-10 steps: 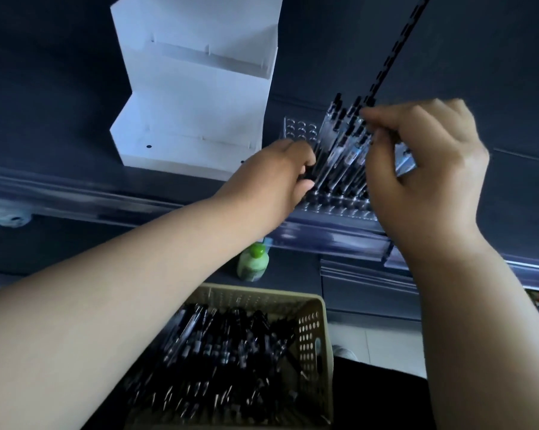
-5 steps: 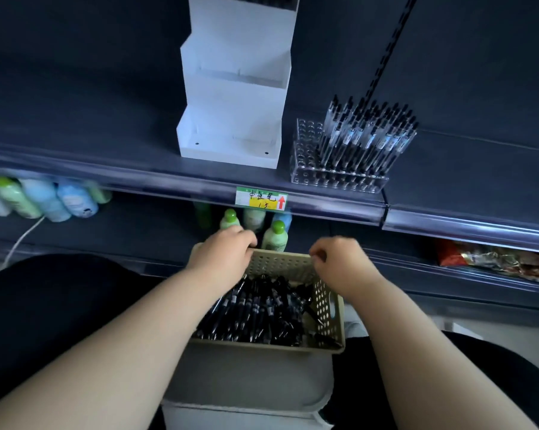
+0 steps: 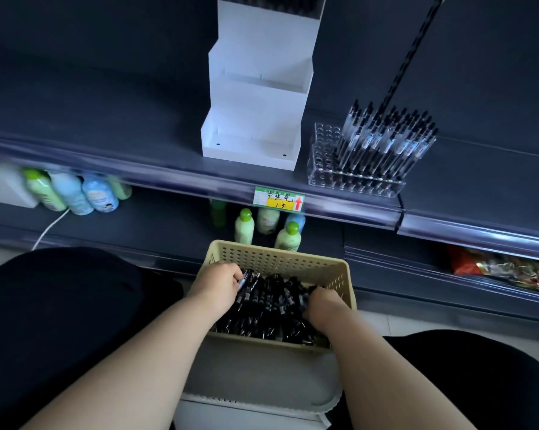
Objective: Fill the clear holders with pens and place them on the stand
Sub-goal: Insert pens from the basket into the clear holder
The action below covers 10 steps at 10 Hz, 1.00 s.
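Observation:
A beige perforated basket (image 3: pixel 280 259) in front of me holds a heap of black pens (image 3: pixel 271 308). My left hand (image 3: pixel 218 283) is inside it at the left, fingers curled round a few pens. At the basket's right, my right hand (image 3: pixel 324 302) digs into the heap with curled fingers; what it holds is hidden. On the dark shelf stands a clear holder (image 3: pixel 327 178), its right part filled with upright pens (image 3: pixel 386 141), its left holes bare. A white tiered stand (image 3: pixel 255 97) sits left of the holder.
A price label (image 3: pixel 279 200) is on the shelf edge (image 3: pixel 138 175). Green and blue bottles (image 3: pixel 262 226) stand on the lower shelf behind the basket, more bottles (image 3: pixel 75 190) at the left. Snack packets (image 3: pixel 504 268) lie low right. A white stool (image 3: pixel 255 383) carries the basket.
Both hands left the clear holder on the shelf and dropped into the basket. They now reach deeper among the pens, and the view has tilted downward.

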Available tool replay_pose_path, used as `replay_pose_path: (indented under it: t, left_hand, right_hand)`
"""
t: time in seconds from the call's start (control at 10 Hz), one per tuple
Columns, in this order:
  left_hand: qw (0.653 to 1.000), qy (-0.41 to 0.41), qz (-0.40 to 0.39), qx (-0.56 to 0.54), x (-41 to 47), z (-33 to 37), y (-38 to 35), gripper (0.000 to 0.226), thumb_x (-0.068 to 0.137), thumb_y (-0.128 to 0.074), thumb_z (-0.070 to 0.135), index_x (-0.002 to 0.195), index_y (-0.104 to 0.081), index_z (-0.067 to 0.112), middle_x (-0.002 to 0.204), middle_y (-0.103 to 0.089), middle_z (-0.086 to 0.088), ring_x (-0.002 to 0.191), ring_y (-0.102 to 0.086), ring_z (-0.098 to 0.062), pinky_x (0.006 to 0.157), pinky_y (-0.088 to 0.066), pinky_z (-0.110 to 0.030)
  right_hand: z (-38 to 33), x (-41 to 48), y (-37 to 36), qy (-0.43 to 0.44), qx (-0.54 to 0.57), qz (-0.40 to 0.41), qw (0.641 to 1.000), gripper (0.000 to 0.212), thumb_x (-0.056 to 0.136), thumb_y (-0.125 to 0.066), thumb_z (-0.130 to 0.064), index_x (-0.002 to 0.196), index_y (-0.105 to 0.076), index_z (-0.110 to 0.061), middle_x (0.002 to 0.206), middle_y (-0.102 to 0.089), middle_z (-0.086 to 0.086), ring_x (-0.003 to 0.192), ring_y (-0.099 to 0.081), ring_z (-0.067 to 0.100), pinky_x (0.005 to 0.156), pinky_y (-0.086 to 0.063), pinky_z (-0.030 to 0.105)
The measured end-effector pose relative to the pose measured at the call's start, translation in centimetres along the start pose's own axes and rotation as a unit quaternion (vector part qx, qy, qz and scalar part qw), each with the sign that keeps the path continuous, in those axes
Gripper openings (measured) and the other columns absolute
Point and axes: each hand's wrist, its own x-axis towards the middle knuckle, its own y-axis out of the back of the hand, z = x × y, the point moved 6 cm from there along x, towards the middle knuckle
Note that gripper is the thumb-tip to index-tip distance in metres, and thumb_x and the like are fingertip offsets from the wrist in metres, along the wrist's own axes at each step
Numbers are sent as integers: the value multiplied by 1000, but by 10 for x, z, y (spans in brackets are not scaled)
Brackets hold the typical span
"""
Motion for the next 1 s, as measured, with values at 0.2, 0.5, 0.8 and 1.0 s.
replay_pose_path:
  t: [0.2,0.5,0.8,1.0]
  left_hand:
    - [991,46,-86,92,11,-14,-19,29,90,-50,9,114,-64,16,118,-62,-6,110,-58,-23,93,-47,-29]
    - [976,85,-103,175,29,-16,-42,29,92,-53,10,119,-61,17,129,-56,-8,119,-52,-26,100,-40,-30]
    - [961,119,-96,229,34,-14,-55,44,94,-37,-1,134,-48,13,140,-46,-9,127,-43,-29,95,-44,-37]
    - [963,126,-102,216,33,-18,-54,39,96,-44,8,134,-49,15,140,-42,-8,131,-37,-28,97,-42,-39]
  right_hand:
    - [2,18,-12,-10,-100,-24,995,29,85,-51,-23,109,-59,-10,112,-60,9,105,-56,29,96,-43,40]
    - [-2,11,14,5,-123,-53,991,28,84,-57,-21,108,-60,-6,108,-63,9,91,-59,22,70,-44,24]
    - [-2,-16,50,76,-16,-81,994,10,77,-60,-13,76,-67,-7,51,-55,-2,47,-47,11,45,-36,17]
    - [-11,-27,60,133,116,-79,981,5,74,-67,-14,70,-67,-18,55,-58,-2,52,-46,11,43,-33,17]
